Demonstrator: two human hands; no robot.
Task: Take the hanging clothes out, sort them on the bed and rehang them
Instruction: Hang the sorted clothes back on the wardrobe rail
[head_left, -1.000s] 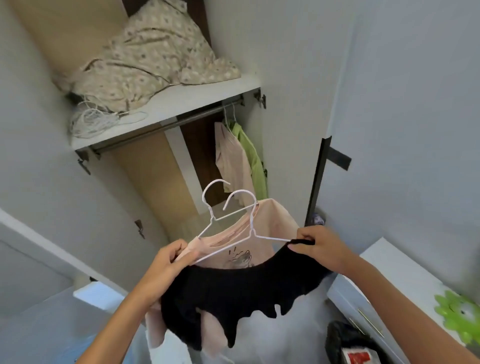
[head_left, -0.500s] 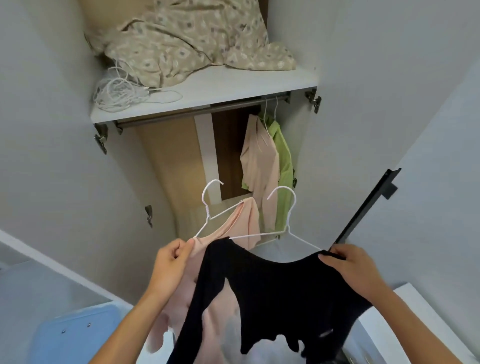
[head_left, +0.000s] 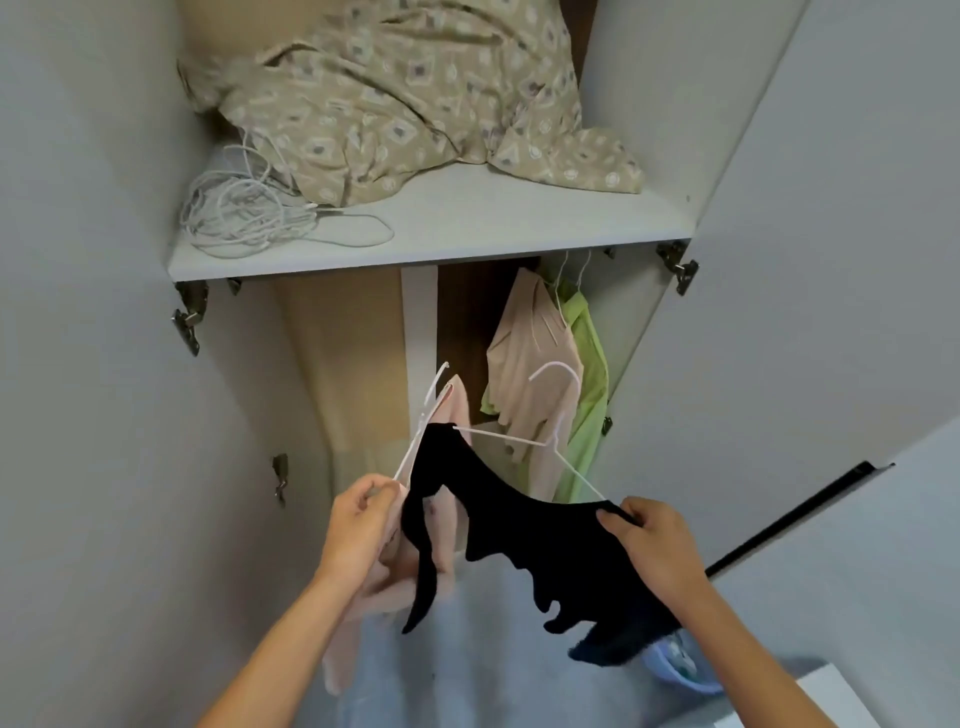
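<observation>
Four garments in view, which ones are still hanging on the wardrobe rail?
The beige shirt and the green shirt beside it. The black top and pink garment are off the rail, held on hangers by both hands.

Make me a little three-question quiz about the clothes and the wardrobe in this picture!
1. True or false: the right hand pinches the black garment.
2. How many garments hang inside the wardrobe? A) one B) two C) four
3. Fill in: the left hand holds a white hanger carrying a ____ garment.

Key:
1. True.
2. B: the beige top and the green top.
3. Pink.
</observation>
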